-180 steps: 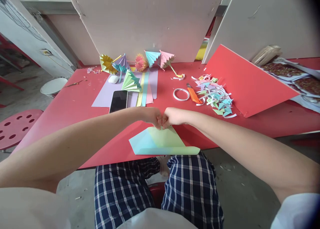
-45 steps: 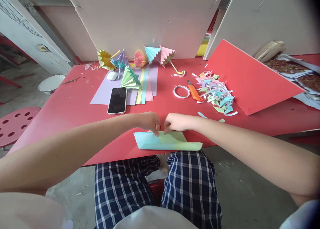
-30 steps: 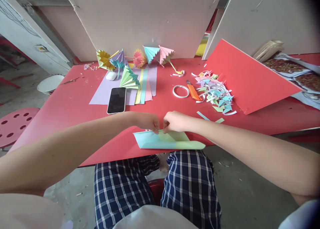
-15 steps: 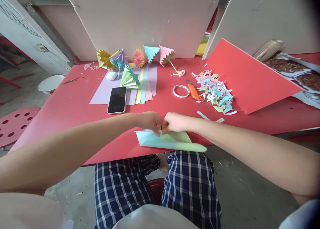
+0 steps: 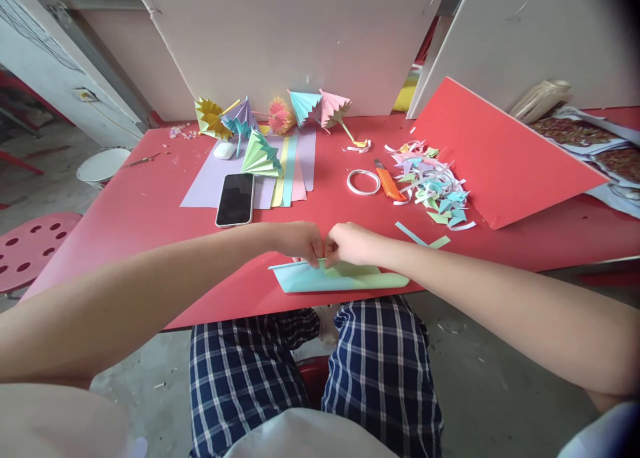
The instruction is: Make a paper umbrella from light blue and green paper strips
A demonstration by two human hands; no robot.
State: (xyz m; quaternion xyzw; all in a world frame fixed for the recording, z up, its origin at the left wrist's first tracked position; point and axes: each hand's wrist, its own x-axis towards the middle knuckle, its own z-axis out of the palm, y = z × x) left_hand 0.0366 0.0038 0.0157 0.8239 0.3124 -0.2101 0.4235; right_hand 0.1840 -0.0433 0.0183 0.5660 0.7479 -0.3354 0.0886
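Note:
A blue and green sheet of paper [image 5: 330, 281] lies at the table's front edge, its near side curling up. My left hand [image 5: 304, 241] is closed, pinching the sheet's far edge near its middle. Right beside it, my right hand [image 5: 347, 243] is closed too, its fingertips on the same edge. A narrow fold or roll runs along that far edge to the left of my fingers. The fingertips partly cover the paper between the hands.
Behind my hands lie a phone [image 5: 235, 199], a tape ring [image 5: 363, 183], an orange utility knife [image 5: 389, 181] and paper scraps [image 5: 440, 188]. Folded paper umbrellas [image 5: 305, 107] stand along the back. A red board [image 5: 500, 158] leans at the right.
The sheet's near side has drawn back slightly from the table edge, and its curled right end has shifted a little. Both hands stay pinched at nearly the same spot.

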